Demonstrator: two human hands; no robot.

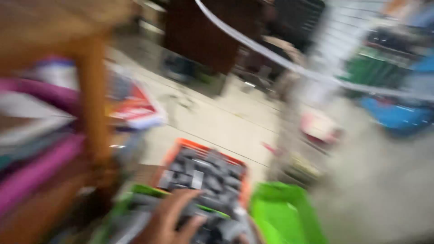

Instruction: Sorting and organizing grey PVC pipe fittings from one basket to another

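The picture is heavily blurred by motion. One of my hands (169, 219) lies low in the middle, fingers spread over dark grey pieces in a green crate (135, 192); which hand it is I cannot tell. Just beyond it stands an orange crate (181, 147) filled with several of the same grey pieces (203, 174). A bright green bin (282, 212) sits to the right of the hand. No second hand shows.
A wooden post (92, 99) rises at the left beside pink and purple cloth (31, 171). Pale floor tiles (212, 117) stretch ahead to dark furniture (203, 31). A white cord (271, 56) crosses the top. Blue and green containers (393, 113) stand far right.
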